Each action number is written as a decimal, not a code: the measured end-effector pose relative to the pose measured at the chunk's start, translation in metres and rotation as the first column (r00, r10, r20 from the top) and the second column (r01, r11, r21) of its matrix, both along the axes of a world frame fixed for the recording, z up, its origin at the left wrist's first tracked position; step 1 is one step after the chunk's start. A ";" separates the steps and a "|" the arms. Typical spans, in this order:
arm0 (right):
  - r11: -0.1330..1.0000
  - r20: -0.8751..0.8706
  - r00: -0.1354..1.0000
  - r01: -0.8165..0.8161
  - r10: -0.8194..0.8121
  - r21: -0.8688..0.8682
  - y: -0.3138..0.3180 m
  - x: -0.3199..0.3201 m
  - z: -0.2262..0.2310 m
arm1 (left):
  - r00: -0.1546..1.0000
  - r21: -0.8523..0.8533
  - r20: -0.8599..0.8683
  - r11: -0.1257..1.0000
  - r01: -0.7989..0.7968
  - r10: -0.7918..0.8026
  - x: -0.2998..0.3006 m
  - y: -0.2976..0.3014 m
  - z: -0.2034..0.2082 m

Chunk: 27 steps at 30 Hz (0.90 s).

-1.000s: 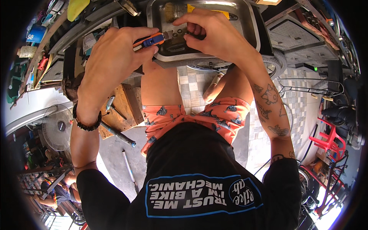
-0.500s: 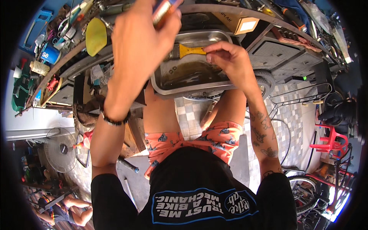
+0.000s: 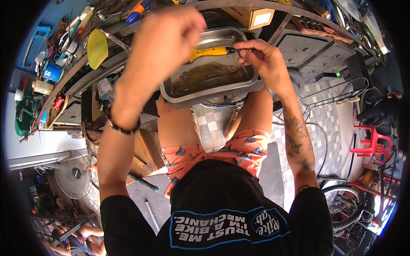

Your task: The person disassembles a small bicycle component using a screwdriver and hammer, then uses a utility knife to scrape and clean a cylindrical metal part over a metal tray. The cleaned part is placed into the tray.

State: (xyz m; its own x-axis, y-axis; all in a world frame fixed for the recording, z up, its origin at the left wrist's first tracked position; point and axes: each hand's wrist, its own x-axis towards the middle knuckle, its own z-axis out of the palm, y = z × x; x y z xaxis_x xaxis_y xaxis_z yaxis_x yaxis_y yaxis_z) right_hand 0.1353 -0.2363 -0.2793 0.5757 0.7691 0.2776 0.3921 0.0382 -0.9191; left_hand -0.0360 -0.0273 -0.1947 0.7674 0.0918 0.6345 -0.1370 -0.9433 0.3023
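A metal tray (image 3: 209,94) holds a shallow brown liquid and a couple of small rings (image 3: 183,76). Across it lies a brush with a yellow handle (image 3: 211,52), its bristle end hidden behind my left hand. My left hand (image 3: 171,47) is over the tray's left side, smeared by motion, so its fingers cannot be read. At the black tip of the brush handle, my right hand (image 3: 267,62) has thumb and fingers pinched together. Something small and dark shows at the pinch; I cannot make out what it is. A blue-and-orange handle (image 3: 139,10) lies on the bench beyond my left hand.
A yellow-green flat piece (image 3: 98,49) and several tools crowd the bench at left. Behind the tray sits a cardboard box (image 3: 250,17). A fan (image 3: 73,174) stands at lower left; a red chair (image 3: 371,143) and a bicycle wheel (image 3: 341,207) are at right.
The blue-and-orange item at my left fingers is now apart from them, on the bench to the left. My right fingers have shifted to the brush handle's tip.
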 end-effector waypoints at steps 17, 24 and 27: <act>0.980 -0.245 0.949 -0.190 0.199 0.063 -0.017 0.009 0.007 | 0.847 0.273 -0.503 0.961 -0.035 0.173 -0.001 -0.011 -0.055; 0.984 -0.152 0.974 -0.175 0.166 -0.045 -0.012 0.008 0.000 | 0.909 0.339 -0.402 0.940 0.034 0.112 -0.012 0.002 -0.045; 0.990 -0.023 0.994 -0.106 0.104 -0.094 -0.007 0.004 -0.003 | 0.943 0.305 -0.326 0.952 0.039 0.066 -0.015 0.000 -0.050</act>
State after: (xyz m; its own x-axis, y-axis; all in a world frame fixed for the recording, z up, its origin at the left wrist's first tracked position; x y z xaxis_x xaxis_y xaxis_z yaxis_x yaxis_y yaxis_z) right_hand 0.1389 -0.2432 -0.2823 0.4945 0.8480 0.1905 0.3740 -0.0097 -0.9274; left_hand -0.0507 -0.0270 -0.2443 0.9369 -0.0522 0.3457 -0.0658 -0.9975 0.0275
